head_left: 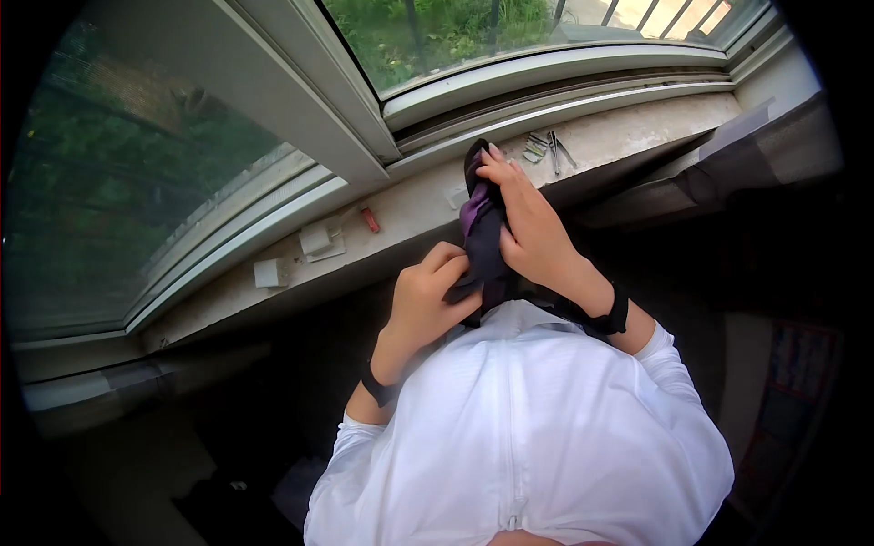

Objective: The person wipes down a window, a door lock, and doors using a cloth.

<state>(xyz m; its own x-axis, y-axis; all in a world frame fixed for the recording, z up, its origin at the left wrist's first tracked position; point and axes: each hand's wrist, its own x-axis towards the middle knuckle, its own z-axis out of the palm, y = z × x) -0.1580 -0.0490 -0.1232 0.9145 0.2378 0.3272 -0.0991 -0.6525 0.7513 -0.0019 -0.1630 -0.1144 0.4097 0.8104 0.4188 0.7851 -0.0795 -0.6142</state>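
A long, narrow bundle of dark cloth with purple patches (485, 232) stands out from my body toward the window sill. Its upper end lies over the sill's edge. My left hand (430, 289) is closed on a loose dark fold at the lower left of the bundle, fingers curled and thumb pressed in. My right hand (537, 223) lies along the bundle's right side and holds it, with the fingertips over the dark upper end and the thumb lower down. Whatever is inside the cloth is hidden.
On the stone sill (637, 136) lie a metal tool with two handles (557, 153), small packets (535, 147), a red piece (369, 219), a white holder (319, 239) and a white block (270, 273). The window frame (564, 77) rises behind. Grey curtain fabric (746, 168) hangs right.
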